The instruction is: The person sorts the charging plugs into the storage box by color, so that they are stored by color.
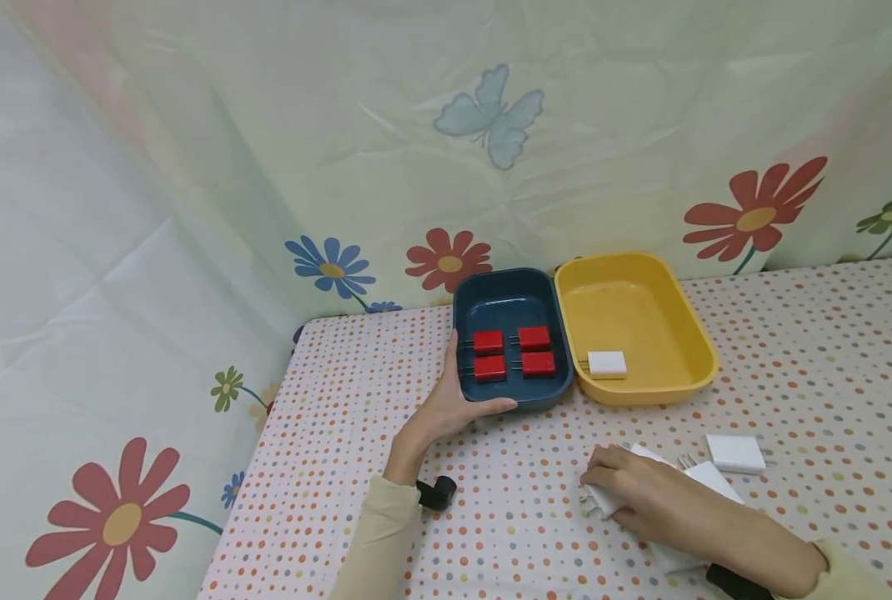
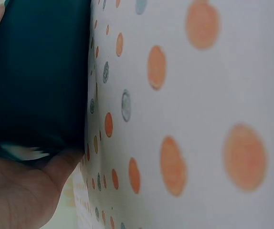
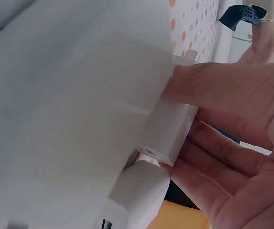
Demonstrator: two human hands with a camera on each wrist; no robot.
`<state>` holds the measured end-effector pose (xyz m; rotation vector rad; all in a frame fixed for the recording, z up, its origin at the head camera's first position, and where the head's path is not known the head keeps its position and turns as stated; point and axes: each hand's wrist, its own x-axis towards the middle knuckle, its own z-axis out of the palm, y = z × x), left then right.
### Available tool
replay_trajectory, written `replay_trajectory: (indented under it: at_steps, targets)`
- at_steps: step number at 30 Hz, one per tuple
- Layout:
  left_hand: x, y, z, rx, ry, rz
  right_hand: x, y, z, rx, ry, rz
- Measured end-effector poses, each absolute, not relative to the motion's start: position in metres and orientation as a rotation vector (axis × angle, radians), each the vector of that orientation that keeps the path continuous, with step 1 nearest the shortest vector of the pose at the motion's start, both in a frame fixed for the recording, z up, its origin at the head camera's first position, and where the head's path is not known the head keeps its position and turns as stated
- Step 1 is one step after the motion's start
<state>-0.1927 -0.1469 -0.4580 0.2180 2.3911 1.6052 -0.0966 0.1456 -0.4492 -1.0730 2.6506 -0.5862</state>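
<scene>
My left hand spans the near left corner of a dark blue tray, thumb straight along the front wall and fingers along the left side. Several red plug adapters lie in that tray, prongs leftward. In the left wrist view, the thumb touches the tray's dark outer wall. To the right, my right hand pinches a white plug adapter between thumb and fingers among other white adapters. The right wrist view shows the thumb on the pinched adapter.
A yellow tray stands right beside the blue one, with one white adapter in its near left corner. Another white adapter lies apart on the dotted tablecloth. A flowered curtain hangs behind the trays.
</scene>
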Motion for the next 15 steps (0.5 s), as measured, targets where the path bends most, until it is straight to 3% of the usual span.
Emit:
replay_trajectory:
  at_steps: [15]
  targets:
    - [-0.1925,-0.1467,-0.4574,0.215,2.414,1.578,-0.1018,0.1428,-0.4491,-1.13,2.613,-0.632]
